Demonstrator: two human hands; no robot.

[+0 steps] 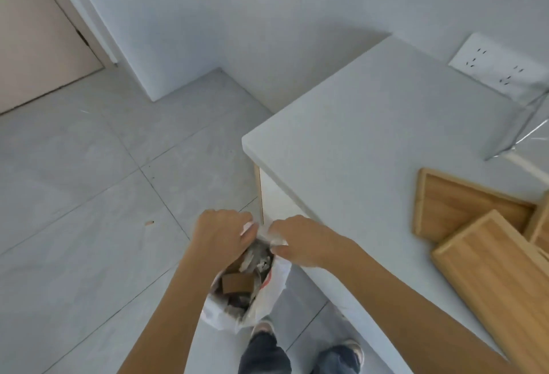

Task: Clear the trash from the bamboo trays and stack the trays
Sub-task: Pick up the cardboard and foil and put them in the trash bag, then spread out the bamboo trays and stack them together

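A: Nearest item, lower centre of frame: two feet in grey shoes (353,350) and blue jeans, standing on the floor.

B: Next entry?

A: Left hand (221,232) and right hand (300,240), centre frame, fingers closed, each pinching the top edge of a white plastic trash bag (267,299) so that the two sides meet at the far end of its mouth.

B: Bag contents?

A: Brown cardboard pieces (236,283) and crumpled grey paper, visible through the mouth. Bag sits low beside the counter corner.

B: Trays?

A: Bamboo trays (490,251), right of frame, on the white countertop (371,124). Light wood, raised rims, overlapping loosely at angles; the nearest tray lies across the one behind it.

B: Surroundings?

A: Pale grey tiled floor (89,195), left. White walls above. Beige door, upper left. White socket panel (499,67), upper right.
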